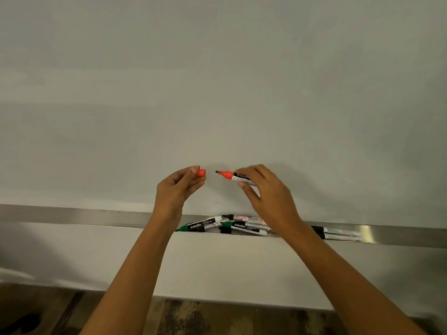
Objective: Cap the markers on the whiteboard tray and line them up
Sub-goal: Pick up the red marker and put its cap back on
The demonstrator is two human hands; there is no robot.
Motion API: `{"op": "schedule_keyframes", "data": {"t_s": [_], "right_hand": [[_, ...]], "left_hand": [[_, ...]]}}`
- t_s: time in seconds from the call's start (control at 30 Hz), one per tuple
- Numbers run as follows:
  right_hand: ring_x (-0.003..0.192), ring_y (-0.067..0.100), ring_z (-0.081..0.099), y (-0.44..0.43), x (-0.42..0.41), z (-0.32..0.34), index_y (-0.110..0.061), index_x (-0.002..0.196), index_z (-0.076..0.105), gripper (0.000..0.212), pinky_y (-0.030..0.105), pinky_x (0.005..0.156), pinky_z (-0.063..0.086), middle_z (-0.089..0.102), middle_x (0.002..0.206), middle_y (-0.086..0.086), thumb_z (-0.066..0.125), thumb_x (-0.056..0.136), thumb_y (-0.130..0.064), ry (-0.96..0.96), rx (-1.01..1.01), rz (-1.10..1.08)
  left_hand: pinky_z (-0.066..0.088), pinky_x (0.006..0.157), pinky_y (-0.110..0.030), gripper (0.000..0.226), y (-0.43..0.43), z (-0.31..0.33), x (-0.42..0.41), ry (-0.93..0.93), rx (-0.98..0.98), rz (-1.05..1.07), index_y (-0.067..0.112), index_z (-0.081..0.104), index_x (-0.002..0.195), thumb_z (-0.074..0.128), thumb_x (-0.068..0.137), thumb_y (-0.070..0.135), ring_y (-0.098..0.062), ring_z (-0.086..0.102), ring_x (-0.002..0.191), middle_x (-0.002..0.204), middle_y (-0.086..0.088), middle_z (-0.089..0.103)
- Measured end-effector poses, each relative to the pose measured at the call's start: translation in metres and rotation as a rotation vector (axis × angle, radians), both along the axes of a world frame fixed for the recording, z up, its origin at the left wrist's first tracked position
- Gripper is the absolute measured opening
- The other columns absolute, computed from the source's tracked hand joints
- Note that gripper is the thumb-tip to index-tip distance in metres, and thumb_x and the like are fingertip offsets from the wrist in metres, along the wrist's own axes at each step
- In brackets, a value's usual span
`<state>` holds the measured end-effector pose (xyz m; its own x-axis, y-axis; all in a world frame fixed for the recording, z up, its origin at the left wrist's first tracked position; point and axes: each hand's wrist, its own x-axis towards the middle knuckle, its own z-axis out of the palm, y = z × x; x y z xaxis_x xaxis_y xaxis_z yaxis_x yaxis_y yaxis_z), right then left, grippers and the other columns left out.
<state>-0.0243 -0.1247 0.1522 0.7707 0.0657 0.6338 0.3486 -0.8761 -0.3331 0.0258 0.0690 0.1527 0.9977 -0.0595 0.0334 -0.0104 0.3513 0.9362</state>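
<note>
Orange is the cap [201, 172], pinched at the fingers [193, 170] of the left hand [177, 189], its open end facing the marker [232, 175], which the right hand [263, 189] grasps by the barrel. The two are apart, raised before the whiteboard [217, 81]. To do it well, I think the tip must meet the cap straight, then push until it sits tight. Below, in the metal tray [72, 215], other markers [238, 226] lie crossed, some uncapped.

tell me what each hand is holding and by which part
The left hand pinches the orange cap by its closed end; the right hand grips the uncapped orange marker around its barrel, tip bare.
</note>
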Motion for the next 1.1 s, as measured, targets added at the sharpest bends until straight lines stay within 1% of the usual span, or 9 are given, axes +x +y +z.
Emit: {"op": "schedule_keyframes", "data": {"t_s": [0.2,0.33,0.5,0.67,0.73,0.83,0.97,1.03,1.1], "right_hand": [[0.087,0.022,0.062,-0.02,-0.018,0.018,-0.02,0.112,0.062,0.023,0.034,0.073,0.053,0.068,0.101,0.004,0.057,0.09,-0.022,-0.052,-0.089,-0.055],[0.086,0.022,0.062,-0.026,-0.027,0.022,-0.021,0.112,0.062,0.023,0.034,0.072,0.052,0.069,0.099,0.003,0.058,0.089,-0.022,-0.06,-0.122,-0.081],[0.085,0.022,0.061,-0.031,-0.034,0.028,-0.023,0.112,0.061,0.022,0.033,0.072,0.049,0.069,0.098,0.002,0.054,0.091,-0.025,-0.084,-0.174,-0.1],[0.084,0.018,0.06,-0.038,-0.04,0.031,-0.03,0.114,0.06,0.025,0.035,0.071,0.045,0.069,0.098,-0.005,0.048,0.092,-0.033,-0.127,-0.258,-0.098],[0.081,0.016,0.06,-0.042,-0.041,0.032,-0.031,0.114,0.06,0.025,0.033,0.068,0.041,0.07,0.097,-0.007,0.047,0.092,-0.035,-0.15,-0.282,-0.081],[0.077,0.015,0.06,-0.044,-0.041,0.034,-0.03,0.111,0.063,0.026,0.029,0.066,0.035,0.072,0.095,-0.008,0.047,0.091,-0.036,-0.154,-0.285,-0.066],[0.078,0.015,0.062,-0.043,-0.038,0.034,-0.029,0.11,0.063,0.029,0.028,0.065,0.034,0.073,0.094,-0.008,0.043,0.091,-0.038,-0.05,-0.222,-0.037],[0.082,0.017,0.063,-0.043,-0.036,0.03,-0.029,0.111,0.062,0.028,0.03,0.068,0.037,0.073,0.096,-0.006,0.043,0.093,-0.039,0.017,-0.187,-0.032],[0.088,0.018,0.062,-0.043,-0.032,0.023,-0.029,0.112,0.061,0.027,0.03,0.071,0.038,0.072,0.1,-0.004,0.044,0.093,-0.038,0.085,-0.182,-0.036]], "left_hand": [[0.056,0.072,-0.015,0.021,-0.027,0.015,-0.018,-0.051,-0.013,-0.071,0.006,0.067,0.103,0.06,0.087,0.017,-0.013,0.071,0.085,0.095,-0.009,0.072],[0.057,0.075,-0.017,0.022,-0.041,0.019,-0.029,-0.057,-0.018,-0.106,0.004,0.067,0.104,0.06,0.087,0.016,-0.014,0.071,0.083,0.095,-0.009,0.072],[0.056,0.072,-0.015,0.021,-0.053,0.023,-0.04,-0.045,-0.039,-0.148,0.005,0.068,0.102,0.062,0.086,0.016,-0.013,0.072,0.081,0.089,-0.005,0.074],[0.055,0.067,-0.013,0.01,-0.05,0.028,-0.042,-0.159,0.129,-0.175,0.013,0.073,0.089,0.066,0.082,0.013,-0.011,0.072,0.073,0.072,-0.001,0.076],[0.054,0.065,-0.012,0.01,-0.049,0.029,-0.042,-0.201,0.173,-0.191,0.015,0.072,0.086,0.065,0.082,0.009,-0.009,0.071,0.069,0.069,0.002,0.076],[0.054,0.065,-0.011,0.013,-0.052,0.027,-0.04,-0.236,0.194,-0.194,0.013,0.071,0.088,0.063,0.083,0.005,-0.008,0.071,0.067,0.068,0.003,0.075],[0.055,0.066,-0.013,0.013,-0.053,0.02,-0.034,-0.251,0.24,-0.168,0.007,0.071,0.093,0.062,0.084,0.007,-0.008,0.07,0.066,0.066,0.004,0.075],[0.054,0.067,-0.011,0.02,-0.052,0.018,-0.027,-0.264,0.359,-0.174,-0.001,0.069,0.101,0.061,0.085,0.009,-0.005,0.069,0.065,0.068,0.005,0.074],[0.048,0.069,-0.002,0.019,-0.05,0.016,-0.022,-0.351,0.622,-0.166,0.005,0.07,0.101,0.06,0.087,0.014,0.001,0.067,0.066,0.074,0.007,0.072]]}}
